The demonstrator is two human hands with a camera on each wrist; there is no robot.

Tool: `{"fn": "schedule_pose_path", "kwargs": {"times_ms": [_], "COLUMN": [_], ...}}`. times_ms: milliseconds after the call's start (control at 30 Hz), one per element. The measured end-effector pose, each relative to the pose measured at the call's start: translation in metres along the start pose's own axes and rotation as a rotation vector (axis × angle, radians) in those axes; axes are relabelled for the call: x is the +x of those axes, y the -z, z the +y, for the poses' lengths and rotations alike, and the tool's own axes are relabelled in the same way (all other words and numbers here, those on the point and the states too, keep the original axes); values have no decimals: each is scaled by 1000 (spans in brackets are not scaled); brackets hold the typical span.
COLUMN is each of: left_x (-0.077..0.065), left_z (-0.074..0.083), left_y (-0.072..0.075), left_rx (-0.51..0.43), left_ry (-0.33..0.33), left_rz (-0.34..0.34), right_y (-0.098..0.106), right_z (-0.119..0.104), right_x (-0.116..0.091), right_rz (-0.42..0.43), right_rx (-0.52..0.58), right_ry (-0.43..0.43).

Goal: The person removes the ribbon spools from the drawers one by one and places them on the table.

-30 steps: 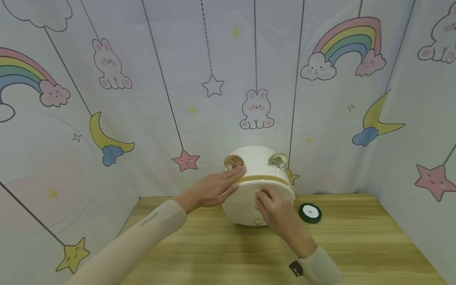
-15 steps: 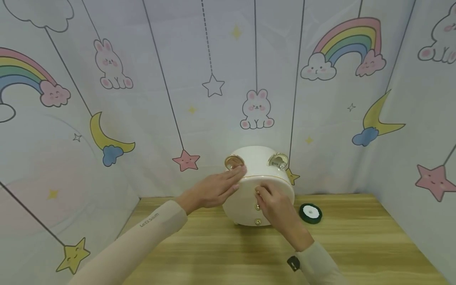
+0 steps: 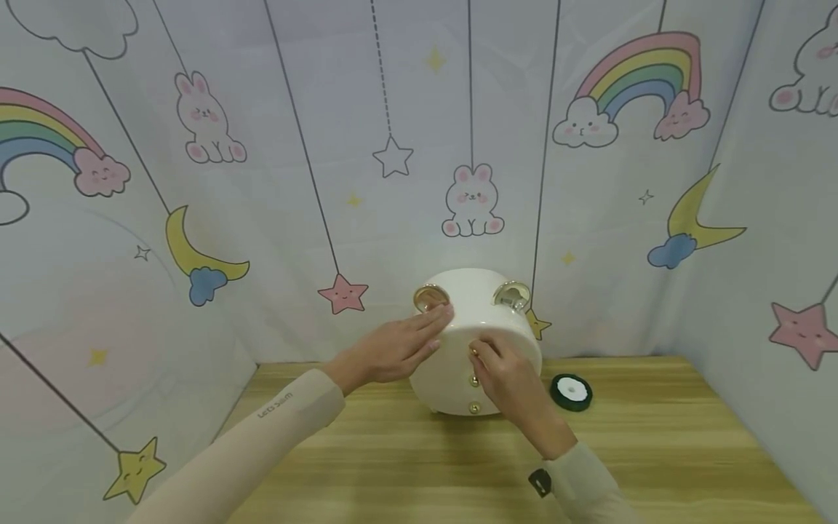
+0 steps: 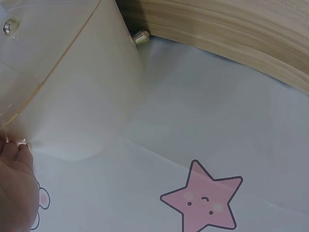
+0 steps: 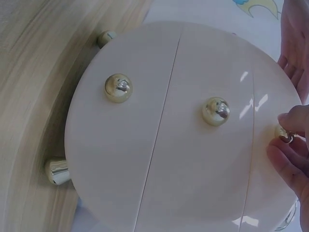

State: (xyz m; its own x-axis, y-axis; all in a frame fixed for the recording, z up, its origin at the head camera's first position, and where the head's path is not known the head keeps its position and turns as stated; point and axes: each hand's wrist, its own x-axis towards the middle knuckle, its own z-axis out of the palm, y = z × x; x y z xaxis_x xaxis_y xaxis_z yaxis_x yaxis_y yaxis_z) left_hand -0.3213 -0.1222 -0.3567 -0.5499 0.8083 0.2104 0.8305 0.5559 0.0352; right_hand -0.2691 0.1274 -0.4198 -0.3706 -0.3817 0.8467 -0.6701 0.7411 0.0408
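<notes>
A round cream-white cabinet (image 3: 476, 295) stands on the table, with gold ear-like pieces (image 3: 511, 297) on top and seams across its front dividing it into drawers. My right hand (image 3: 515, 391) pinches the top gold knob (image 5: 284, 132) between thumb and fingers. Below it, the middle knob (image 5: 216, 111) and bottom knob (image 5: 118, 88) are untouched. My left hand (image 3: 395, 349) lies with straight fingers along the cabinet's upper left side, fingertips beside the left gold ear (image 3: 430, 297). In the left wrist view only part of that hand shows, at the lower left edge.
Right of the cabinet lies a dark green roll with a white centre (image 3: 572, 392). Short gold feet (image 5: 58, 171) hold the cabinet on the wood-grain table (image 3: 366, 451). A cloth backdrop (image 3: 294, 145) printed with rabbits and stars rises close behind and at both sides.
The wide gold band along the front's top edge has disappeared as the top drawer slid back flush. My right hand moved slightly with its knob; the left hand stayed in place.
</notes>
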Motion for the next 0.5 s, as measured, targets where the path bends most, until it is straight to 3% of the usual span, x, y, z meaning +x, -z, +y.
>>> {"fn": "schedule_pose_path", "kwargs": {"times_ms": [500], "left_x": [0], "left_z": [-2], "left_y": [-4], "left_rx": [20], "left_ry": [6], "left_rz": [7], "right_y": [0], "right_z": [-1], "right_x": [-7], "right_rz": [-16], "right_rx": [45], "right_ry": [-27]}}
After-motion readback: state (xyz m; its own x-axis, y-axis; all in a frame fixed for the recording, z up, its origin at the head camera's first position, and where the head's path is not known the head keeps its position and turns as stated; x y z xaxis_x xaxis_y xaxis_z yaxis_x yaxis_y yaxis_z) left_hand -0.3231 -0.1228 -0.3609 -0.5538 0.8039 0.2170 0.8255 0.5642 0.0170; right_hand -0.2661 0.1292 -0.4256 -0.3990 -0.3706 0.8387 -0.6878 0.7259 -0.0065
